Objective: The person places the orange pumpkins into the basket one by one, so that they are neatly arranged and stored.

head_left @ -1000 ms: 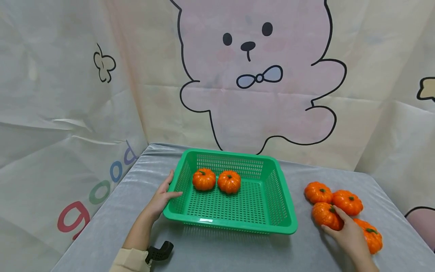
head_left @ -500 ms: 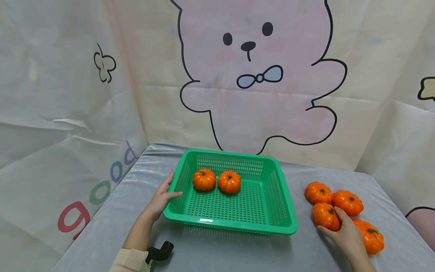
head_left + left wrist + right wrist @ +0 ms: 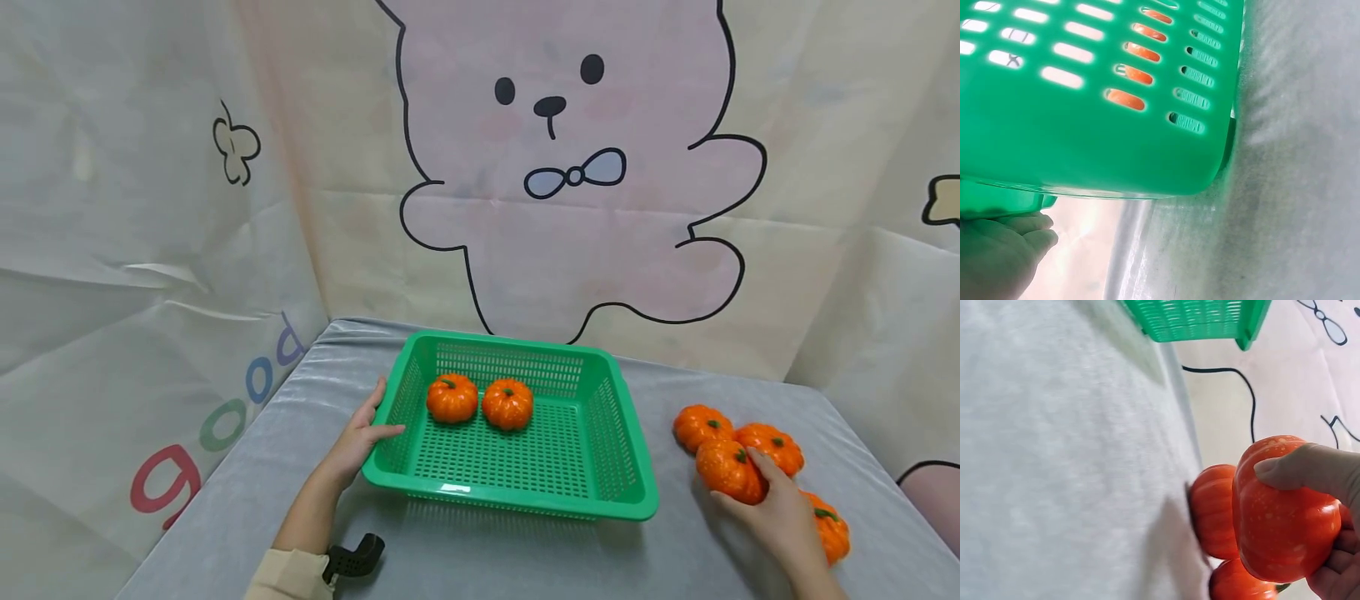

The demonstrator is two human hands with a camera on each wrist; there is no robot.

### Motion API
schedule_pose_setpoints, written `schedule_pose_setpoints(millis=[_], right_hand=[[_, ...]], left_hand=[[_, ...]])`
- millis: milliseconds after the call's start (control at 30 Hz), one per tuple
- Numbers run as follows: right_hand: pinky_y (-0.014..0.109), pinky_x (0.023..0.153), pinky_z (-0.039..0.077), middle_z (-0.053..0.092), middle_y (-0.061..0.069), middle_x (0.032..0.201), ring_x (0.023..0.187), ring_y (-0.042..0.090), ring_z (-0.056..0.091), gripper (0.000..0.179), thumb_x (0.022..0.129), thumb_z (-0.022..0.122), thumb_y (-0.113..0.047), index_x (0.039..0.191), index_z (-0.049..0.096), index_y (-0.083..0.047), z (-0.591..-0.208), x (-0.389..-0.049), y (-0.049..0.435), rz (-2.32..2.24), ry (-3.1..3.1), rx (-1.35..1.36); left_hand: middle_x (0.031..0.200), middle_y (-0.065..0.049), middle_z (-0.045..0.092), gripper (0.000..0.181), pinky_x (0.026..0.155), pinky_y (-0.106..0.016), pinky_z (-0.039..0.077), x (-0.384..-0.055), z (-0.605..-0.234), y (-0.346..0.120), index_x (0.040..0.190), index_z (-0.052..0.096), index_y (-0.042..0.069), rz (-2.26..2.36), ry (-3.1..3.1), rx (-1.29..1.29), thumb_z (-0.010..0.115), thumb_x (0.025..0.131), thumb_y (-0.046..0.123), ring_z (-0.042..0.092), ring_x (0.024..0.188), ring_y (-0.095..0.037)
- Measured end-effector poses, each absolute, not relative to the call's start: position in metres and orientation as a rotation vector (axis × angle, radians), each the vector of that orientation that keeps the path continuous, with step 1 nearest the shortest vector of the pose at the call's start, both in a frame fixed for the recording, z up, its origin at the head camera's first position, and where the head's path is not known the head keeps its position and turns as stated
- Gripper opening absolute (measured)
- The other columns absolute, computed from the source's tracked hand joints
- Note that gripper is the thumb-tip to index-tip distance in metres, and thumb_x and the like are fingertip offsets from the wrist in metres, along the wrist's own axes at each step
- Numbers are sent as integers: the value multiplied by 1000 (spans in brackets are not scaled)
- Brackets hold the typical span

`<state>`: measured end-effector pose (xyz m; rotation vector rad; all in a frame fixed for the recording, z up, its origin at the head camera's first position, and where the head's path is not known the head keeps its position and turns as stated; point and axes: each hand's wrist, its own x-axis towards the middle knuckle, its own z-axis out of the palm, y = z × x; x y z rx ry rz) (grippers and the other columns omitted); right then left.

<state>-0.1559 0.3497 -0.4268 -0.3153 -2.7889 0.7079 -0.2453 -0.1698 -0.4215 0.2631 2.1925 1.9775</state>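
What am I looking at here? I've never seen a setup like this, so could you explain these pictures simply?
There is no machine doing the work here, just a person's two bare hands. The wide picture comes from a camera worn on the head, looking forward and down. The two close-ups come from a camera on each wrist: one shows the basket's side, the other the right hand's grip.

On the grey cloth sits a green basket with two orange pumpkins inside. The left hand holds its left rim. The right hand grips another pumpkin, and three more pumpkins lie around it, one partly hidden behind that hand.
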Motion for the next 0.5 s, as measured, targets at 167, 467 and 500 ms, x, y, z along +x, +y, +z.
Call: schedule_pose_setpoints(millis=[167, 467, 500], right_hand=[[62, 79, 38, 43, 45, 121, 99, 56, 46, 87, 72, 78, -31, 133, 36, 13, -418, -157, 352, 656, -2763, -254], [63, 79, 36, 41, 44, 124, 102, 57, 43, 88, 74, 76, -33, 137, 33, 10, -404, -162, 355, 670, -2771, -221], [63, 80, 36, 41, 43, 125, 102, 57, 42, 87, 74, 77, -32, 137, 34, 10, -402, -162, 355, 664, -2754, -205]], left_hand=[[157, -4, -15, 85, 116, -48, 1, -245, -421, -170, 150, -5, 8, 1972, 2193, 261, 53, 89, 4, -11, 144, -24], [157, -5, -14, 85, 116, -49, 1, -245, -422, -170, 150, -5, 8, 1968, 2203, 257, 53, 88, 4, -11, 144, -25], [157, -5, -14, 85, 116, -49, 1, -246, -422, -170, 150, -5, 7, 1966, 2206, 257, 53, 88, 4, -11, 144, -25]])
